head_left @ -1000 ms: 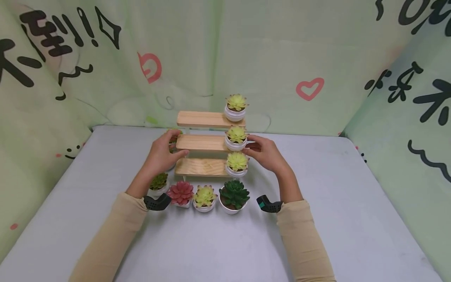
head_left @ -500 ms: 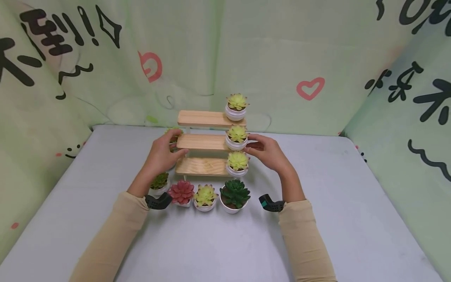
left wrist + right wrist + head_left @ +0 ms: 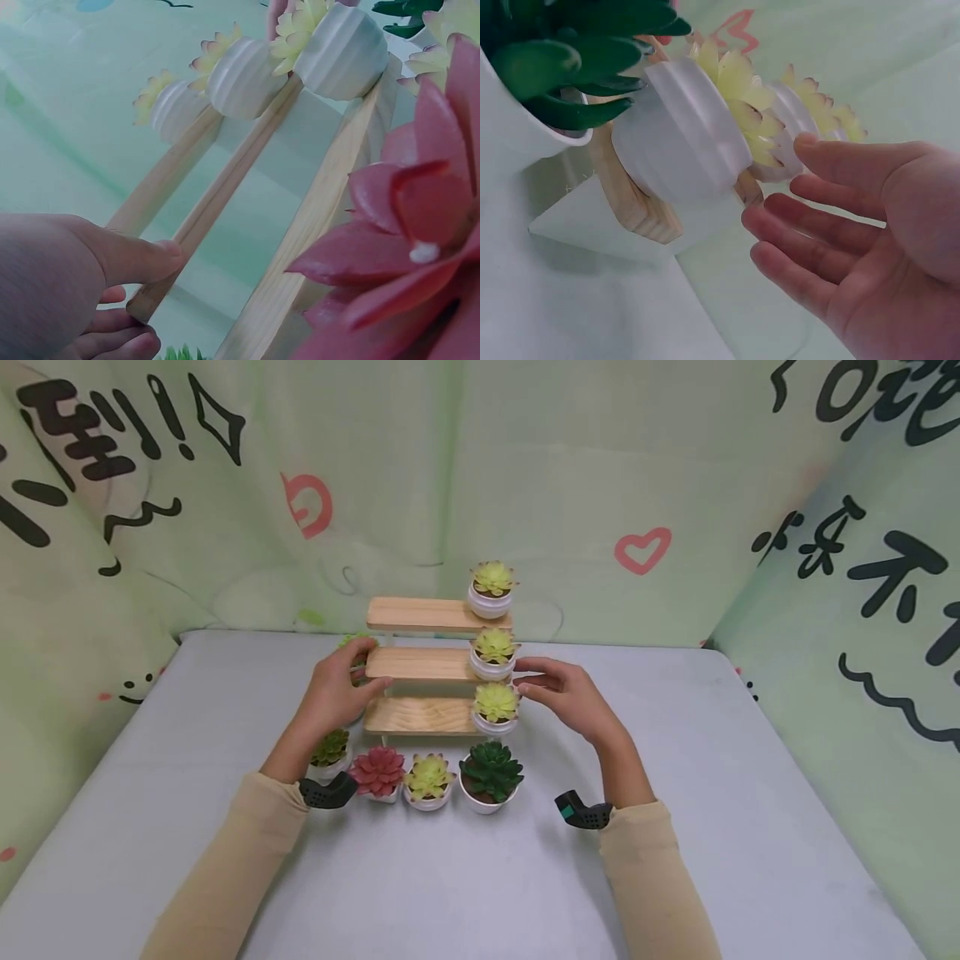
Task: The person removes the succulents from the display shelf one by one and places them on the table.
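Observation:
A three-tier stand of pale wooden shelves (image 3: 420,716) stands on the table, with a yellow-green potted succulent at each tier's right end: top (image 3: 491,589), middle (image 3: 493,653) and bottom (image 3: 496,706). My left hand (image 3: 337,689) grips the left end of the middle shelf (image 3: 217,202), thumb along its near side and fingers curled beneath. At the right side, my right hand (image 3: 566,697) has its fingers loosely extended beside the middle and bottom pots. In the right wrist view, the fingertips (image 3: 757,217) reach close to the middle shelf's end and hold nothing.
Before the stand sit a red succulent (image 3: 378,772), a yellow-green one (image 3: 428,781) and a dark green one (image 3: 490,777). Another green potted plant (image 3: 330,750) is partly behind my left wrist; one more shows behind the left hand. A printed curtain (image 3: 570,485) encloses the white table (image 3: 465,885).
The head view has shifted so everything sits a little further left. My right hand has drawn slightly away from the stand's right side; the left hand keeps its hold on the shelf.

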Demonstrator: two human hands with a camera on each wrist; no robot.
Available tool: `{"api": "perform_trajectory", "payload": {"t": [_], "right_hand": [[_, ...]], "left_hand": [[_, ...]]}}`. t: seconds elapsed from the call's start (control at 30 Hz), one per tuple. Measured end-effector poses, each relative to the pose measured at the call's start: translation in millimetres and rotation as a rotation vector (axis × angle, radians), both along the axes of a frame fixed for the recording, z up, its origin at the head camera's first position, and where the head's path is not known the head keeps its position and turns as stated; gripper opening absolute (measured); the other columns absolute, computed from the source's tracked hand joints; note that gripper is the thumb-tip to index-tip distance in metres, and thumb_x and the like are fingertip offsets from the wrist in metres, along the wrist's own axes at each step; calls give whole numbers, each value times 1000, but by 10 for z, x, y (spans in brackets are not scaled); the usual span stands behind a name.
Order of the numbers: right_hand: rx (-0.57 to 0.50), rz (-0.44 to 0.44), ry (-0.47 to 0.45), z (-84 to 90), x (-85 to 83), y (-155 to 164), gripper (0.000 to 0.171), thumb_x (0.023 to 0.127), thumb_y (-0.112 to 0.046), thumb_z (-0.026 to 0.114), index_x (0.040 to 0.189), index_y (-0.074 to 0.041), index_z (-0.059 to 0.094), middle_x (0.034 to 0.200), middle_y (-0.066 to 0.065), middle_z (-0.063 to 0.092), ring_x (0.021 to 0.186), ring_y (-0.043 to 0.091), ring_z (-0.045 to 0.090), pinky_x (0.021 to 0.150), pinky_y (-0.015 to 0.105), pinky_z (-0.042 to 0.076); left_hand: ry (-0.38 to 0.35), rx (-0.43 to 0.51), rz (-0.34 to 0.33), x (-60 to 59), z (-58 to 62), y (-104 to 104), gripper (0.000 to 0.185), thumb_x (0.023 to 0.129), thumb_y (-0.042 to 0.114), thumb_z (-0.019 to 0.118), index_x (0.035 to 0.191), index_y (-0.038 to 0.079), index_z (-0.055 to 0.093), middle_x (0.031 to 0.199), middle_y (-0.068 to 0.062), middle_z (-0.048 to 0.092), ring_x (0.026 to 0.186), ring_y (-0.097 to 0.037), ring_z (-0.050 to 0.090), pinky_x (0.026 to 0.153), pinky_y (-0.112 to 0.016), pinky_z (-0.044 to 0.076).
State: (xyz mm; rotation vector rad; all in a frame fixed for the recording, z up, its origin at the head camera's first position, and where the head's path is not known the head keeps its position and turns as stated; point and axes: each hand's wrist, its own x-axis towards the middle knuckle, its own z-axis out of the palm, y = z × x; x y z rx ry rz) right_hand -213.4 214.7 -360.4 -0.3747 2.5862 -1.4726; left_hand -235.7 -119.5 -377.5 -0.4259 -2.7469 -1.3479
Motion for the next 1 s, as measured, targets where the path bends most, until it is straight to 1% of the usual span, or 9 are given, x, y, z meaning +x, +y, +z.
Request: {"api": "perform_trajectory", "payload": {"t": [0.1, 0.27, 0.4, 0.5, 0.63, 0.7, 0.9, 1.0], "right_hand": [[-24, 13, 2, 6, 60, 18, 42, 96, -23, 62, 135, -10, 55, 138, 11, 56, 121, 27, 60, 108, 49, 46], [-31, 11, 5, 16, 152, 22, 41, 95, -27, 63, 132, -10, 58, 134, 10, 59, 119, 25, 62, 107, 49, 47], [-39, -1, 1, 7, 221, -5, 42, 92, -29, 66, 130, -12, 59, 132, 8, 60, 118, 23, 62, 104, 44, 51], [-63, -21, 0, -17, 268, -31, 44, 89, -27, 70, 130, -13, 59, 132, 8, 60, 118, 24, 62, 102, 41, 53], [-81, -20, 2, -58, 284, -94, 49, 86, -25, 74, 131, -13, 58, 132, 9, 59, 120, 26, 61, 101, 38, 53], [-65, -18, 2, -81, 291, -104, 52, 85, -25, 76, 131, -12, 57, 133, 10, 58, 120, 26, 60, 102, 38, 53], [-26, -32, 13, -120, 300, -90, 58, 82, -22, 78, 133, -8, 56, 133, 13, 58, 121, 28, 59, 105, 40, 51], [-34, -11, 24, -124, 278, -125, 60, 81, -22, 79, 134, -7, 55, 135, 14, 56, 122, 30, 58, 106, 43, 49]], "left_hand": [[6, 1, -4, 2, -5, -2, 63, 91, 15, 68, 143, -1, 38, 144, -26, 45, 128, -40, 51, 100, -47, 53], [0, -11, -3, 17, 13, 6, 63, 92, 15, 67, 144, 0, 37, 144, -27, 44, 127, -42, 52, 100, -48, 53], [-21, -21, 5, 23, 26, 6, 64, 92, 16, 67, 146, 0, 36, 144, -27, 43, 127, -42, 51, 101, -48, 52], [-29, -15, 7, 25, 33, 13, 65, 91, 16, 68, 146, 0, 36, 144, -27, 43, 128, -42, 50, 102, -48, 51], [-29, 3, 31, 27, 28, -9, 63, 91, 15, 68, 145, 0, 38, 143, -27, 44, 128, -42, 50, 102, -48, 51], [-33, 13, 39, 26, 12, -6, 62, 91, 14, 68, 144, 0, 39, 142, -27, 46, 128, -41, 50, 102, -48, 51], [-35, 35, 27, 15, -7, 34, 63, 91, 15, 68, 144, -1, 39, 142, -27, 46, 129, -41, 50, 103, -47, 51], [-56, 23, 45, 9, 8, 10, 65, 91, 16, 68, 146, 1, 38, 143, -26, 45, 128, -41, 51, 103, -47, 51]]}}
